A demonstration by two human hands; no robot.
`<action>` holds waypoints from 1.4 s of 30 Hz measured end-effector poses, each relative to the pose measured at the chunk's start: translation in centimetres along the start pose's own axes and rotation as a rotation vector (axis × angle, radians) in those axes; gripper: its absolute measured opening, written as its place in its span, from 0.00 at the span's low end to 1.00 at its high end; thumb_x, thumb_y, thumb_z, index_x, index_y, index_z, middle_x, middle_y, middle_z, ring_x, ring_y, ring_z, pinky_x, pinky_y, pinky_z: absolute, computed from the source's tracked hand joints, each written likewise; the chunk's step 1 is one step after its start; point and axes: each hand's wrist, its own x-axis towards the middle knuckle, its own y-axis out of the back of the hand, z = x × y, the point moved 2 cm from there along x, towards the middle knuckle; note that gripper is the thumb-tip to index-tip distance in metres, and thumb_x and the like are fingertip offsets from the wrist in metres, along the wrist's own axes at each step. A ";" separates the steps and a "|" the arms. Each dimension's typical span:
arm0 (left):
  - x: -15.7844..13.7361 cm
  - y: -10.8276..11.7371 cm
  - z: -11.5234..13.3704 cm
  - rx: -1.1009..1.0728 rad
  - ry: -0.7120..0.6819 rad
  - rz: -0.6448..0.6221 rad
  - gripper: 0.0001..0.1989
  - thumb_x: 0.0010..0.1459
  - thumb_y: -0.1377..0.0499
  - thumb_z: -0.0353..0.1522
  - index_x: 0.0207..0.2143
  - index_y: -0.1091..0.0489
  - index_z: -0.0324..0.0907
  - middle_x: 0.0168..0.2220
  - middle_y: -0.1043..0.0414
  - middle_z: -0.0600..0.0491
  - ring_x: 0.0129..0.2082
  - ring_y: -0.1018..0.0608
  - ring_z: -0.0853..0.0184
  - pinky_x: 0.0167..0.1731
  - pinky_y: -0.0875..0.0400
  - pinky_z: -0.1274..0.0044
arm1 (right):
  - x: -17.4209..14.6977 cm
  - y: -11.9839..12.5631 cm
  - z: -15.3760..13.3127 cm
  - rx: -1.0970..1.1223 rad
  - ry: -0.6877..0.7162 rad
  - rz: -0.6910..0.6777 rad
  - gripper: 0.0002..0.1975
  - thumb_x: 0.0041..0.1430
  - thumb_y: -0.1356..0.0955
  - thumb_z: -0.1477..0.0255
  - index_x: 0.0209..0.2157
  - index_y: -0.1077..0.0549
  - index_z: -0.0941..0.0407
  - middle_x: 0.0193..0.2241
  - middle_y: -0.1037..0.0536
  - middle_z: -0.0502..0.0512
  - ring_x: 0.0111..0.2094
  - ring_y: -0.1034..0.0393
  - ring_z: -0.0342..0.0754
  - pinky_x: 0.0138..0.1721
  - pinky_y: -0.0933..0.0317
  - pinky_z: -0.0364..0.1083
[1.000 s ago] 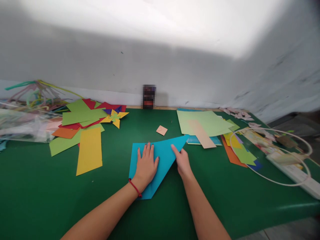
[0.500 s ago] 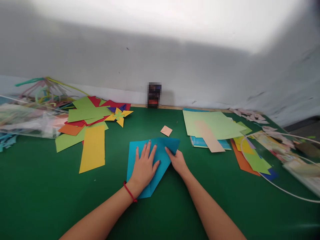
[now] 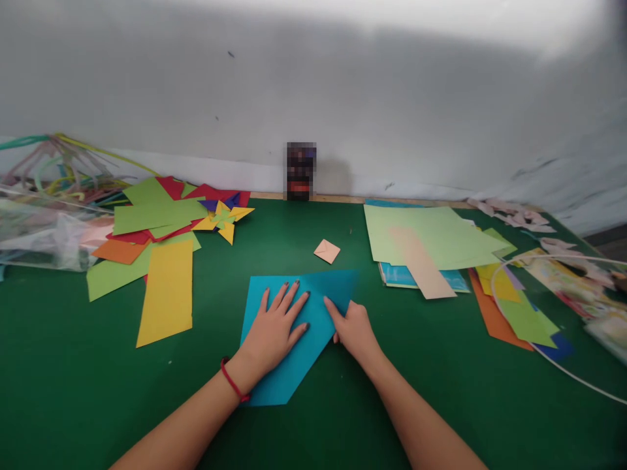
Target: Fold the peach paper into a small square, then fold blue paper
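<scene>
A blue sheet of paper (image 3: pixel 274 385) with slanted edges lies in front of me, its far right corner looking darker. My left hand (image 3: pixel 272 333) rests flat on the sheet, fingers spread, with a red cord bracelet at its wrist. At the sheet's right edge is my right hand (image 3: pixel 353 326): one finger reaches onto the paper's top, the others are curled, and a fingertip shows by the edge. Just beyond the sheet lies a small folded pink paper square (image 3: pixel 327 251).
Left on the green table (image 3: pixel 63 365) are a yellow strip (image 3: pixel 169 294), green sheets (image 3: pixel 159 215), a folded yellow star (image 3: pixel 225 219) and a plastic bag (image 3: pixel 49 241). At right lie a pale green sheet (image 3: pixel 435 238), a pink strip (image 3: pixel 426 274) and a white hoop (image 3: pixel 563 375). A blurred-out object (image 3: pixel 300 171) leans at the wall.
My right hand has lowered slightly, and the sheet's right side lies flatter, its far right corner reaching further right. My left hand stays on the paper. The view has shifted a little.
</scene>
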 end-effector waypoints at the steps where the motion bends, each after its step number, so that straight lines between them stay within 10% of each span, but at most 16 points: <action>1: 0.0 0.0 0.0 0.000 -0.004 -0.002 0.27 0.59 0.58 0.44 0.60 0.57 0.50 0.63 0.57 0.51 0.61 0.52 0.56 0.55 0.55 0.55 | 0.1 0.4 0.1 -0.045 0.023 0.043 0.19 0.51 0.38 0.54 0.22 0.31 0.55 0.12 0.32 0.50 0.13 0.36 0.46 0.17 0.43 0.43; 12: 0.0 0.4 0.8 -0.055 -0.076 -0.076 0.26 0.61 0.60 0.43 0.60 0.55 0.48 0.63 0.58 0.53 0.61 0.51 0.61 0.57 0.54 0.60 | 2.2 3.4 2.4 -0.211 -0.064 0.163 0.23 0.50 0.39 0.52 0.15 0.38 0.56 0.15 0.30 0.54 0.19 0.35 0.49 0.21 0.45 0.44; 34: 0.3 2.1 -4.5 0.131 0.415 0.222 0.26 0.61 0.60 0.39 0.59 0.51 0.36 0.59 0.48 0.42 0.59 0.47 0.53 0.55 0.61 0.50 | 1.9 3.2 1.5 -0.194 -0.159 0.148 0.22 0.49 0.38 0.52 0.15 0.38 0.55 0.09 0.32 0.51 0.14 0.33 0.49 0.21 0.42 0.45; 42: -0.1 4.4 -7.0 -0.053 0.338 0.432 0.19 0.61 0.59 0.27 0.53 0.40 0.40 0.59 0.48 0.48 0.56 0.38 0.59 0.48 0.34 0.63 | 1.9 3.2 1.5 -0.182 -0.143 0.151 0.22 0.49 0.38 0.52 0.14 0.39 0.55 0.10 0.32 0.52 0.13 0.34 0.49 0.19 0.43 0.45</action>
